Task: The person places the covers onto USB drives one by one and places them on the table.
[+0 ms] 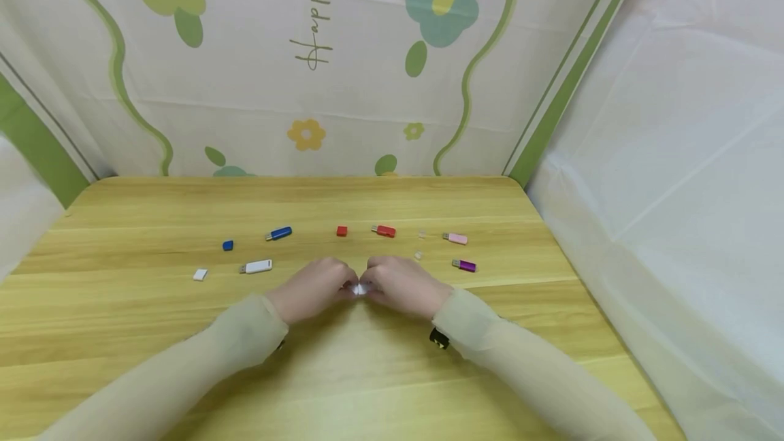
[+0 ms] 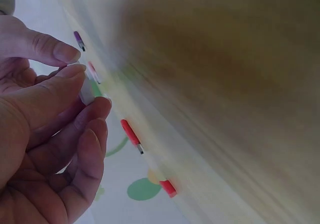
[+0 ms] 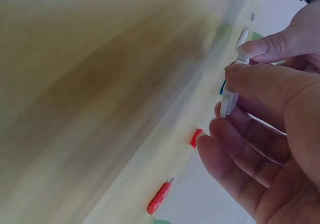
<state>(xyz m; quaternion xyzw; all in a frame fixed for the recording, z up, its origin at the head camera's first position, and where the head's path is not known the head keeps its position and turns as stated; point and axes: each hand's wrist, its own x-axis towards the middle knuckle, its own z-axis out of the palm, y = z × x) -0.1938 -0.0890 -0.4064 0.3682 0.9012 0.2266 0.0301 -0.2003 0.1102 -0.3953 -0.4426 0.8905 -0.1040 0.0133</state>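
Observation:
Near the middle of the table, the left hand (image 1: 315, 288) and the right hand (image 1: 404, 284) meet at a small white USB stick (image 3: 229, 101). Thumb and forefinger of each hand pinch it, one hand at either end. Its connector is not visible, and the fingers cover much of it. The right wrist view shows its pale body sticking out below the right thumb. Behind the hands lie a red USB stick (image 1: 384, 231) and a red cap (image 1: 341, 231), apart from each other.
Left of the hands lie a white USB stick (image 1: 257, 267), white cap (image 1: 200, 275), blue USB stick (image 1: 280, 233) and blue cap (image 1: 228, 245). To the right are a pink USB stick (image 1: 456, 239), a purple USB stick (image 1: 465, 265) and two clear caps (image 1: 418, 255). A flowered cloth (image 1: 245, 87) hangs behind.

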